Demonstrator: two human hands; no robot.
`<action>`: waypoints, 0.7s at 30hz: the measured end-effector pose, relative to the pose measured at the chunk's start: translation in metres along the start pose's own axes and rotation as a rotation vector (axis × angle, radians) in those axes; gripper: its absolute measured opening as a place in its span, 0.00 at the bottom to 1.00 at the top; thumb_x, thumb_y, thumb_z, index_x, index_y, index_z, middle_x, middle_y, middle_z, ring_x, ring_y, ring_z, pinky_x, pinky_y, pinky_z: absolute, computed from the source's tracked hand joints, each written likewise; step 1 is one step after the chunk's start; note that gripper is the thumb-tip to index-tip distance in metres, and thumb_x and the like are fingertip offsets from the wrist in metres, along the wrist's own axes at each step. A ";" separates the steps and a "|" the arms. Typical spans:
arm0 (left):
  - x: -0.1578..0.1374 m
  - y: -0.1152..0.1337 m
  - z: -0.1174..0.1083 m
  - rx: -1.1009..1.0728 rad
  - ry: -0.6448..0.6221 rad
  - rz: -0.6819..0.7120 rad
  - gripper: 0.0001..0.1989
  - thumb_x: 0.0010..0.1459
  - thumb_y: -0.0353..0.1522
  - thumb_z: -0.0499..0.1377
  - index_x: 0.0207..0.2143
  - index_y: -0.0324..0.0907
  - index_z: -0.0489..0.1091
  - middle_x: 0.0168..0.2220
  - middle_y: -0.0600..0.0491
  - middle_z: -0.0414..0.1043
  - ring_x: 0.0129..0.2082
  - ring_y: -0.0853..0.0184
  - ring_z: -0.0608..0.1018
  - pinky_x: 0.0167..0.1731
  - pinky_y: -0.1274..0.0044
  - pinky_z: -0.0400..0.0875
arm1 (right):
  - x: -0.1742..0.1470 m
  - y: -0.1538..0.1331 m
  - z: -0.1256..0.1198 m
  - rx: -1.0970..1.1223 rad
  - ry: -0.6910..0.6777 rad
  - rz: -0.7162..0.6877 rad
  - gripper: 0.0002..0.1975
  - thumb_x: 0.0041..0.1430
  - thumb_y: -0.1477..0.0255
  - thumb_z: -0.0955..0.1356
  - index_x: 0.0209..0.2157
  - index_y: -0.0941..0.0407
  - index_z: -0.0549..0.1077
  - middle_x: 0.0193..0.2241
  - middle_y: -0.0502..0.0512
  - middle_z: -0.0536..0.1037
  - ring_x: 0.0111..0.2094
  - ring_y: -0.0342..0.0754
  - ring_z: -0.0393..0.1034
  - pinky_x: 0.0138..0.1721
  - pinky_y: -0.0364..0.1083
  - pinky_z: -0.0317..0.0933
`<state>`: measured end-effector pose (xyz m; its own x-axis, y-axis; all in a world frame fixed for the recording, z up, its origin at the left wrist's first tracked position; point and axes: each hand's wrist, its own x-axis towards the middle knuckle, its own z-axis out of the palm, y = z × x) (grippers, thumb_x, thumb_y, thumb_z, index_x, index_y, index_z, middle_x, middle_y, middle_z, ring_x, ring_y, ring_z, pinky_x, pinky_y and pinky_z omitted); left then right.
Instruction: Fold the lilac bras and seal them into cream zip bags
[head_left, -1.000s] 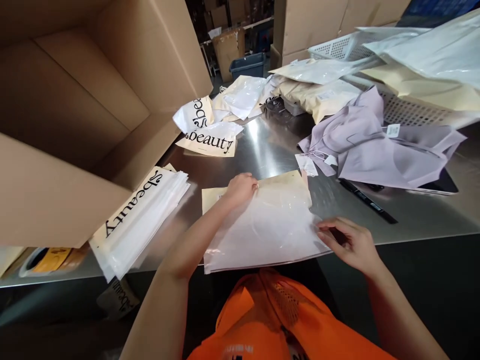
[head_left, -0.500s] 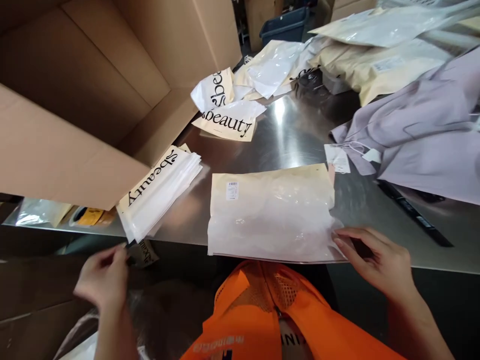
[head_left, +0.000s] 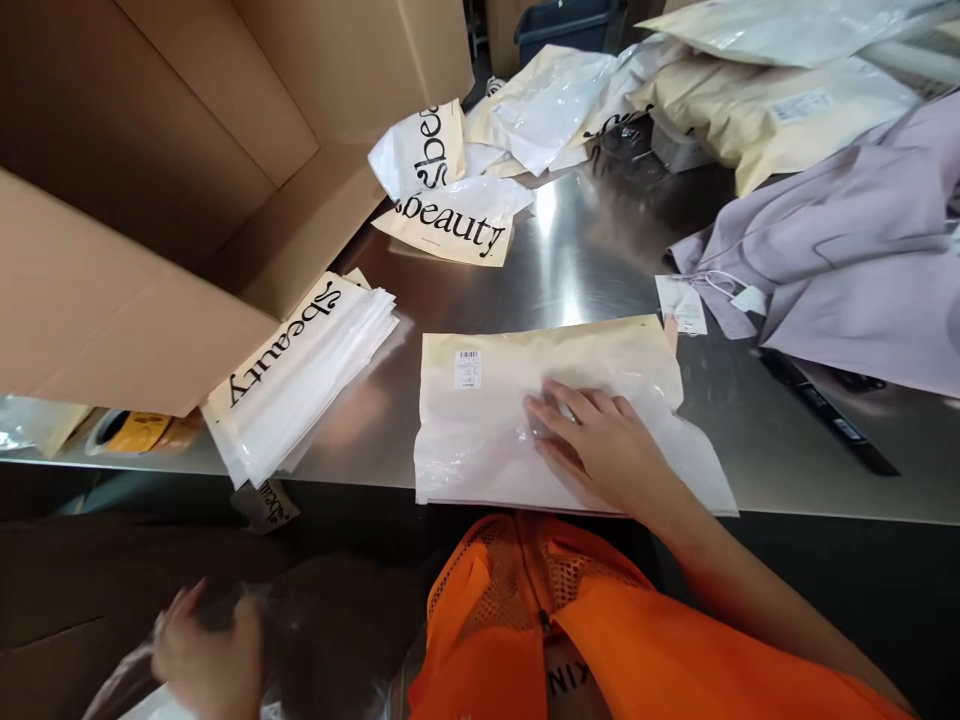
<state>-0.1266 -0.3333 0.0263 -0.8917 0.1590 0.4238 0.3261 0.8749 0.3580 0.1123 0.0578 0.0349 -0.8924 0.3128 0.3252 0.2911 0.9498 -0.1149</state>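
Note:
A flat garment bag (head_left: 480,440), with cream and translucent white panels and a barcode label (head_left: 467,370), lies at the table's front edge. My right hand (head_left: 600,440) rests on its middle, fingers spread and slightly bent, holding nothing. Below the table edge at the lower left, my left hand (head_left: 210,650) is blurred, with thumb and fingers apart. Clear plastic shows near it; I cannot tell whether they touch. A stack of flat bags (head_left: 300,370) printed "beauty" lies left of the garment bag.
A large open cardboard box (head_left: 150,290) takes up the left side. Lilac clothing (head_left: 847,260) with a paper tag (head_left: 682,304) and a black pen-like item (head_left: 832,415) lie at right. Filled bags (head_left: 795,110) are piled behind. Tape (head_left: 139,430) sits at the left edge.
My right hand has moved from the garment bag's lower right corner onto its middle. My left hand has dropped away from the table edge, and its fingers have spread.

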 end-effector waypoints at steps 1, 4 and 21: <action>0.003 0.019 0.013 -0.012 0.040 0.136 0.20 0.56 0.37 0.60 0.51 0.40 0.69 0.56 0.38 0.69 0.61 0.39 0.65 0.58 0.45 0.57 | 0.003 -0.002 0.006 -0.039 -0.025 0.015 0.18 0.67 0.67 0.65 0.57 0.52 0.70 0.59 0.58 0.68 0.47 0.58 0.67 0.43 0.54 0.60; 0.006 0.110 0.053 -0.203 -0.026 0.704 0.19 0.57 0.30 0.60 0.52 0.39 0.68 0.54 0.38 0.71 0.62 0.46 0.66 0.58 0.55 0.63 | 0.003 -0.005 0.018 -0.086 -0.025 0.057 0.16 0.67 0.67 0.65 0.54 0.52 0.72 0.58 0.56 0.69 0.47 0.57 0.66 0.44 0.55 0.58; -0.088 0.219 0.066 -0.681 -1.083 1.207 0.16 0.65 0.33 0.55 0.23 0.43 0.69 0.20 0.52 0.69 0.22 0.67 0.68 0.24 0.73 0.53 | -0.132 0.024 -0.041 -0.042 0.101 0.974 0.17 0.59 0.53 0.67 0.34 0.52 0.76 0.27 0.57 0.79 0.26 0.57 0.75 0.24 0.51 0.63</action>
<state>0.0024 -0.1252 0.0125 0.2297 0.9683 0.0979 0.7113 -0.2357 0.6622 0.2509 0.0400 0.0277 -0.2220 0.9574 0.1847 0.8984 0.2745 -0.3428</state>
